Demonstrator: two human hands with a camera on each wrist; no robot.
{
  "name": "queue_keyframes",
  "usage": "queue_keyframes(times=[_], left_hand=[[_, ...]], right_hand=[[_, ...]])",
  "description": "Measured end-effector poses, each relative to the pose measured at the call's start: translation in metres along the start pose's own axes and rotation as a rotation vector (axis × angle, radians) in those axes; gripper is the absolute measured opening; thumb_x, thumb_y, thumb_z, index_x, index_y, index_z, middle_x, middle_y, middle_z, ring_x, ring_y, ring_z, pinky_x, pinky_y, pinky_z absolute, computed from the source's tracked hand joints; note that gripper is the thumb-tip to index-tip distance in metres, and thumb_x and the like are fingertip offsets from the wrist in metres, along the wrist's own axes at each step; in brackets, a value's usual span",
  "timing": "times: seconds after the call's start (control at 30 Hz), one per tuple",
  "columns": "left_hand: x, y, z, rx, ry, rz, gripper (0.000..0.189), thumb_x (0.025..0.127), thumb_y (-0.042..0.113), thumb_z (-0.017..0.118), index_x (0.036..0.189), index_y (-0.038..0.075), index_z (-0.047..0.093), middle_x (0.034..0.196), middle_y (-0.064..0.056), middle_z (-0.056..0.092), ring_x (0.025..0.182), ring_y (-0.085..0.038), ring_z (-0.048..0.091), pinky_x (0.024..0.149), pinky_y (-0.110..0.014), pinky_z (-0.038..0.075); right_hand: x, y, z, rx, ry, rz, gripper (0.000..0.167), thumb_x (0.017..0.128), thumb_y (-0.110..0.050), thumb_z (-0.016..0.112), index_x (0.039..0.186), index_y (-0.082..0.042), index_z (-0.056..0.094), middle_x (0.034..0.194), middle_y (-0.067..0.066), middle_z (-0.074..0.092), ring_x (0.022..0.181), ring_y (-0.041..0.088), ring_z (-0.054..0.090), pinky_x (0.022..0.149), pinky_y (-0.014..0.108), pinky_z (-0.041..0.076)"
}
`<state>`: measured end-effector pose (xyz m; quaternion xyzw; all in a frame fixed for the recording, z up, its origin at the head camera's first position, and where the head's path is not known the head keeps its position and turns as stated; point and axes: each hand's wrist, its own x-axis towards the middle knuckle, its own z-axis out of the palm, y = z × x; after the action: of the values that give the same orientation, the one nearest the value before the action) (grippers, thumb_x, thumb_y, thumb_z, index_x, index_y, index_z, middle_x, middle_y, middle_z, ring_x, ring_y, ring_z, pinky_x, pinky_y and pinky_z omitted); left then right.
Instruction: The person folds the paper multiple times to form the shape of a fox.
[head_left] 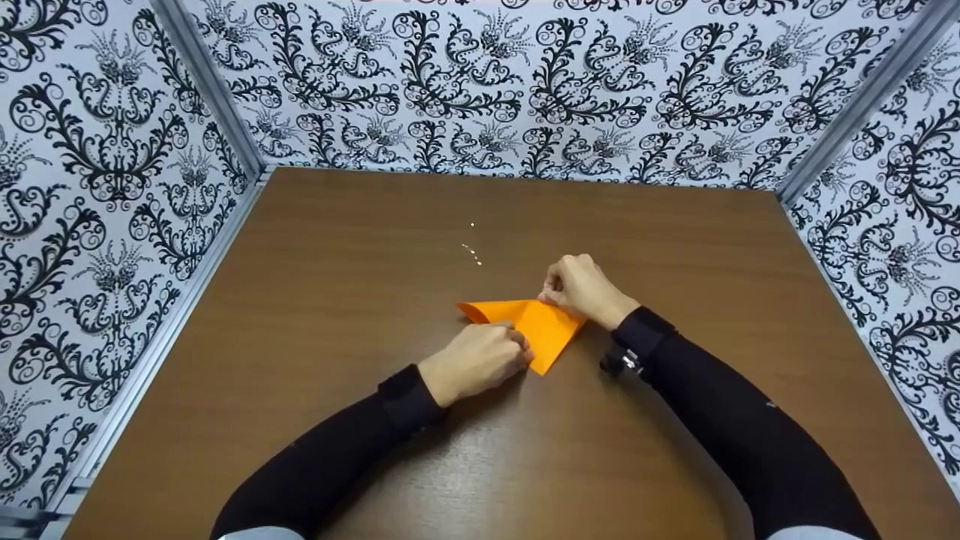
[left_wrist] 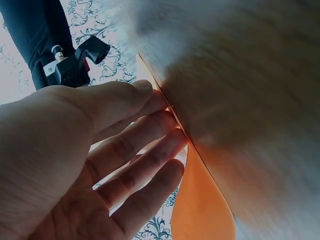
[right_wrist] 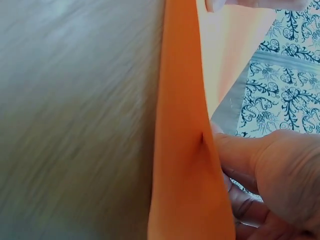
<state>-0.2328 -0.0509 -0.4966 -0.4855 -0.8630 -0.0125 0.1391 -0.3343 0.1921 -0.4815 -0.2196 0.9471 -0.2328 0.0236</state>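
An orange sheet of paper [head_left: 551, 330] lies on the table, partly folded, its left end curling up into an open loop. My left hand [head_left: 480, 360] rests on its near left part; in the left wrist view the fingers [left_wrist: 145, 155] reach forward, nearly straight, with their tips against the paper [left_wrist: 202, 205]. At the far edge, my right hand [head_left: 585, 289] pinches the paper between thumb and fingers. The right wrist view has the right thumb [right_wrist: 240, 152] at the paper's edge, beside a small dent in the orange fold [right_wrist: 180, 165].
Several small white specks [head_left: 474, 255] dot the brown table [head_left: 360, 247] beyond the paper. Patterned panels [head_left: 480, 82] in a metal frame stand around the back and sides. A small black device [head_left: 621, 361] is strapped at the right wrist.
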Motion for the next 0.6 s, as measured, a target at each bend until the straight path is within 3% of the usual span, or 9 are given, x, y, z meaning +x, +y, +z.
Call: queue_keyframes(times=[0.23,0.6], left_hand=[[0.000,-0.001,-0.001,-0.012,0.002,0.000,0.016,0.116,0.020,0.077,0.113,0.019,0.093,0.110,-0.001,0.091,0.091,-0.024,0.077,0.081,-0.033,0.069],[0.000,0.001,0.000,0.028,0.040,-0.001,0.018,0.114,0.019,0.079,0.100,0.019,0.088,0.096,0.001,0.086,0.083,-0.021,0.074,0.073,-0.032,0.067]], right_hand=[[-0.008,0.013,-0.006,0.006,0.018,0.019,0.014,0.105,-0.014,0.091,0.096,-0.004,0.089,0.096,0.013,0.089,0.074,0.021,0.066,0.071,0.030,0.055],[-0.021,0.038,-0.016,-0.009,0.062,0.044,0.016,0.103,-0.016,0.094,0.092,-0.005,0.090,0.090,0.012,0.088,0.072,0.020,0.064,0.068,0.026,0.050]])
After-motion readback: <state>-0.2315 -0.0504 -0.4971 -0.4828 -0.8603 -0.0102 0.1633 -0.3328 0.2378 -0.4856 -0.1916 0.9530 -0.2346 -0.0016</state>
